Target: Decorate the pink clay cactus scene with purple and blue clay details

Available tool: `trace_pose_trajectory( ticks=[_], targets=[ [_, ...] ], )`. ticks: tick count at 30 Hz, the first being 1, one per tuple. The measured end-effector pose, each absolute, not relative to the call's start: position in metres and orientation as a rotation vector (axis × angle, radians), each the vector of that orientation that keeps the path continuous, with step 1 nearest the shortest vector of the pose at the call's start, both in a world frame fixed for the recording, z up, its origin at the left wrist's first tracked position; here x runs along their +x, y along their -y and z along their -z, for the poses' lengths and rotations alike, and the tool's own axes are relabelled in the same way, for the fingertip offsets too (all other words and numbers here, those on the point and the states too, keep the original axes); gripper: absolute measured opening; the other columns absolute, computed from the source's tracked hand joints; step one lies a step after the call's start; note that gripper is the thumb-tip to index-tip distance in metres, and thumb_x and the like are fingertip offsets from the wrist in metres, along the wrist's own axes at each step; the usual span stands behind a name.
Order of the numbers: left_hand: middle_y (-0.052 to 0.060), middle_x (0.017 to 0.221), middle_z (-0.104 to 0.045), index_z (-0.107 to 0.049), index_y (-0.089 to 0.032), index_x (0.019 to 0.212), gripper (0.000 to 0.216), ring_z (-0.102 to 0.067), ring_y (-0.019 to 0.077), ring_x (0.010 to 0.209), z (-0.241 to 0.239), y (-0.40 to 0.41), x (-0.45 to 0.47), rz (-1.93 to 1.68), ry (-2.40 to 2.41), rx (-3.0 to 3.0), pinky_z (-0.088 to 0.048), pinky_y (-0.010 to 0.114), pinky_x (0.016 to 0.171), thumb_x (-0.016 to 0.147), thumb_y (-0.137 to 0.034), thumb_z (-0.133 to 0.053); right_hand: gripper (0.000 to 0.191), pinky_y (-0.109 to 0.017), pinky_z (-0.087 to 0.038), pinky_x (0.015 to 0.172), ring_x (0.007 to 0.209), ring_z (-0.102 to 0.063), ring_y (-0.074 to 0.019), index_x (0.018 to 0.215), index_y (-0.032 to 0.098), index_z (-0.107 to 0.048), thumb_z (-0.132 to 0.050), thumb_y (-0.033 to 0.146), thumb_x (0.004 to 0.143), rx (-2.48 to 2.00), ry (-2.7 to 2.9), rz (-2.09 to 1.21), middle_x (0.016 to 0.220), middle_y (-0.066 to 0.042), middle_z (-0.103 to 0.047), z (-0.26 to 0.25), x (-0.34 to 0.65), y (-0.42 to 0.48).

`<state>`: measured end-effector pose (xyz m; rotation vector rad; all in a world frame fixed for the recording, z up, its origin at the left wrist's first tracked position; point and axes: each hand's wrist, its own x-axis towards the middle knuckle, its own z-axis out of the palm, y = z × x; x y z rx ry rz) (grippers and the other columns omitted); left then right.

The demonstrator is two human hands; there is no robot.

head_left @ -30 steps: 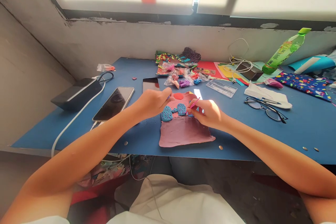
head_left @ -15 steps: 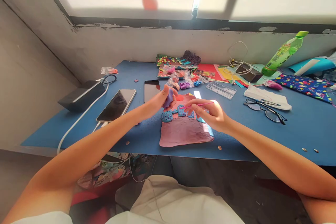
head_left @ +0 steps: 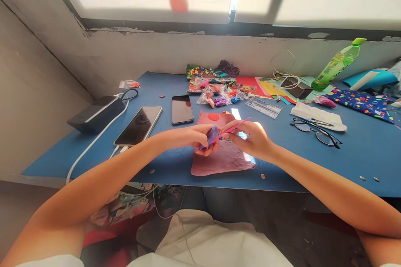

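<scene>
My left hand (head_left: 200,138) is closed around a lump of purple clay (head_left: 213,134). Between the fingers of my right hand (head_left: 250,135) is a thin pink modelling tool (head_left: 238,124), its lower end against the purple clay. Both hands are over a clay picture (head_left: 222,160) with a mauve lower part and a pinkish upper part. A flat orange-red clay disc (head_left: 213,117) lies near its top. The blue clay pieces in its middle are mostly hidden by my hands.
Two phones (head_left: 182,109) and a black power box (head_left: 97,114) lie on the left. Bagged clay (head_left: 221,101) and coloured paper (head_left: 247,83) are behind. Glasses (head_left: 316,132), a tissue (head_left: 319,116) and a tilted green bottle (head_left: 339,64) are on the right.
My left hand has come down and right with the purple clay, over the blue pieces. The pink tool's end has gone from above the picture to the purple clay, its angle now steeper.
</scene>
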<state>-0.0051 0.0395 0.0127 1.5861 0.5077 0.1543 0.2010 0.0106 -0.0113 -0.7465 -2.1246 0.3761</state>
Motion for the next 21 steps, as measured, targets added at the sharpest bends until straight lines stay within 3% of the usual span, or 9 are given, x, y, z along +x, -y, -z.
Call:
trace_pose_trajectory(
  ticks=[4,7,21],
  targets=[
    [-0.002,0.064,-0.044,-0.044,-0.017,0.068,0.004,-0.034,0.0068,0.049,-0.013,-0.037,-0.006,-0.087,-0.501,1.573,-0.022,0.023,0.043,0.065,-0.017,-0.046,0.005,-0.021,-0.053,0.060,0.067,-0.065,-0.0104,0.084,0.018,-0.064,-0.060,0.018,0.085,-0.643,2.142,-0.253,0.078,-0.003,-0.072,0.009,0.198,-0.003],
    [-0.002,0.057,-0.039,-0.044,-0.016,0.061,0.005,-0.029,0.0071,0.047,-0.012,-0.038,-0.006,-0.042,-0.477,1.570,-0.017,0.024,0.043,0.065,-0.017,-0.046,0.006,-0.023,-0.054,0.064,0.070,-0.066,-0.0122,0.085,0.018,-0.063,-0.059,0.015,0.086,-0.610,2.147,-0.180,0.077,-0.004,-0.071,0.008,0.196,0.002],
    [-0.003,0.057,-0.042,-0.047,-0.016,0.062,0.008,-0.030,0.0064,0.046,-0.010,-0.036,-0.004,-0.054,-0.491,1.534,-0.018,0.023,0.042,0.070,-0.014,-0.045,0.006,-0.021,-0.049,0.054,0.061,-0.059,-0.0095,0.082,0.020,-0.058,-0.056,0.016,0.087,-0.676,2.091,-0.009,0.073,-0.002,-0.068,0.007,0.194,0.003]
  ],
)
